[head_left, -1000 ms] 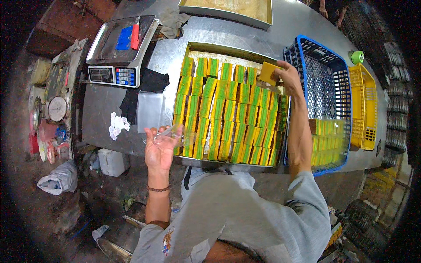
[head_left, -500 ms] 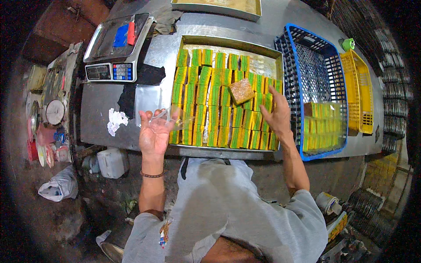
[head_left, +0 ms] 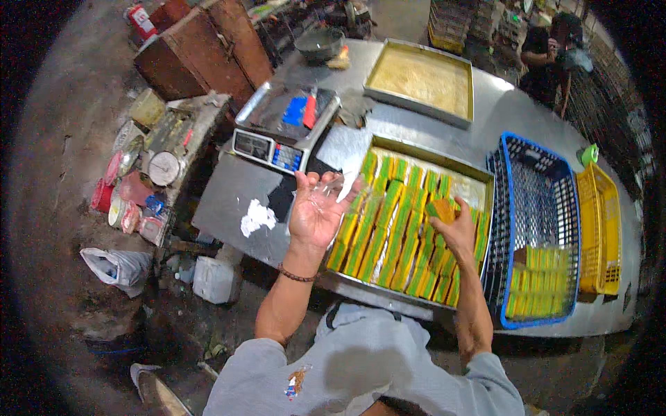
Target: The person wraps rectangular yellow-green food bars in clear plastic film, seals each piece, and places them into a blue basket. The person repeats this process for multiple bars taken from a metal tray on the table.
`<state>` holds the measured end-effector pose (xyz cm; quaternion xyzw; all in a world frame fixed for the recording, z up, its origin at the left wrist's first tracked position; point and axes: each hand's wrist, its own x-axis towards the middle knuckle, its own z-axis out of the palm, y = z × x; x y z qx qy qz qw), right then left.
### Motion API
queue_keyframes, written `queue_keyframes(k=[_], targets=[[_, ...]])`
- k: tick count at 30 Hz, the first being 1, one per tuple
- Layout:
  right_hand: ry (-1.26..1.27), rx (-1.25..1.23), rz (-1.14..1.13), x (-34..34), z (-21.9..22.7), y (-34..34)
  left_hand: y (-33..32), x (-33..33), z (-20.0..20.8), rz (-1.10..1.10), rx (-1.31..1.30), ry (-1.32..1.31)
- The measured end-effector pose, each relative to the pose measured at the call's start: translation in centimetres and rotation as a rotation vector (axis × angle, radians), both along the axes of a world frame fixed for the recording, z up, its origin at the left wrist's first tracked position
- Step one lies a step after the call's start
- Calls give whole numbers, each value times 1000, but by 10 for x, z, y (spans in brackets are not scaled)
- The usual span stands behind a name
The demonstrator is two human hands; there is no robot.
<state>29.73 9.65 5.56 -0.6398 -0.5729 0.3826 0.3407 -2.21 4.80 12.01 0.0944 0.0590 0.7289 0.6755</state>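
Cake slice (head_left: 440, 209) is in the grip of the right hand (head_left: 459, 230) over the tray (head_left: 492, 186) at the front edge of the table (head_left: 227, 201), while the left hand (head_left: 314, 220) (palm up) grasps clear plastic (head_left: 327, 191).

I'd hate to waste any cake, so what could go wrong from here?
The cake piece in the right hand might crumble or slip onto the green-and-yellow slices around it. The thin clear plastic held in the left hand looks flimsy and could slip. The tray sits close to the near edge of the table, so a bump might jostle its rows.
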Motion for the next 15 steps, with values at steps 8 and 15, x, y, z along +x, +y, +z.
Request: queue_keyframes(k=[8, 15], targets=[[780, 328, 604, -40, 190, -73, 21, 0, 69, 2, 334, 212], [317, 559, 690, -43, 202, -78, 28, 9, 98, -65, 470, 326]])
